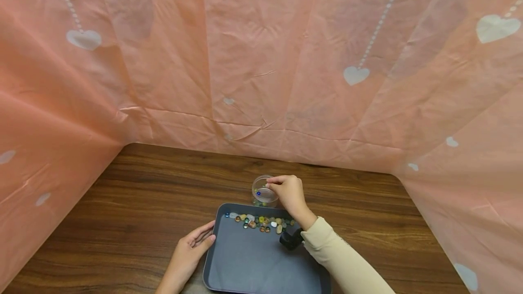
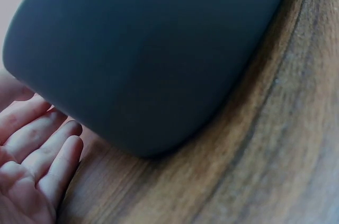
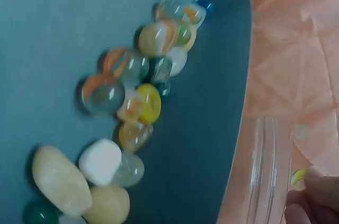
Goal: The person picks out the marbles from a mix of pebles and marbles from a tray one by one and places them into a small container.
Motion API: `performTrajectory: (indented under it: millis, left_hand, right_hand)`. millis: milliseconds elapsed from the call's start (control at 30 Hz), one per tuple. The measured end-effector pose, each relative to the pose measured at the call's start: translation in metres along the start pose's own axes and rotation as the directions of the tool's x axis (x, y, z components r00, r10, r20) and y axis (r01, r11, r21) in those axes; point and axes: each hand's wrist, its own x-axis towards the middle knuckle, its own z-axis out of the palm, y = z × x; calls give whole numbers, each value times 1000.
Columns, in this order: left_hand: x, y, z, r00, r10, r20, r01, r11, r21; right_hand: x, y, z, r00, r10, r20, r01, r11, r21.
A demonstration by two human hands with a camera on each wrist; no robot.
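A dark grey tray (image 1: 261, 262) has marbles and smooth pebbles (image 3: 153, 38) gathered along its far side. My left hand (image 1: 189, 249) grips the tray's left edge, thumb at the rim; in the left wrist view its other fingers (image 2: 66, 155) reach to the tray's lower edge. Just beyond the tray stands a clear round jar (image 1: 264, 194) with a few marbles inside, one of them blue. Over the jar's mouth, my right hand (image 1: 289, 194) pinches a small yellowish marble (image 3: 298, 177) between thumb and fingertips.
The brown wood-grain table (image 1: 135, 221) is closed in at the back and sides by a pink sheet (image 1: 253, 58) with white hearts. A black device (image 1: 291, 239) at the right wrist hangs over the tray's right part.
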Motion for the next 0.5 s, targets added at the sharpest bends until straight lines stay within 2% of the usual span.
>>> performTrajectory:
  millis: [133, 233, 500]
  left_hand:
    - [1, 0, 0, 1000, -3, 0, 3, 1000, -5]
    - [1, 0, 1, 1000, -3, 2, 3, 1000, -7]
    - [1, -1, 2, 1000, -9, 11, 9, 1000, -13]
  right_hand:
    - [2, -1, 2, 996, -90, 12, 91, 988, -121]
    - [3, -1, 4, 992, -127, 24, 129, 971, -200]
    - [4, 2, 7, 989, -142, 34, 147, 956, -253]
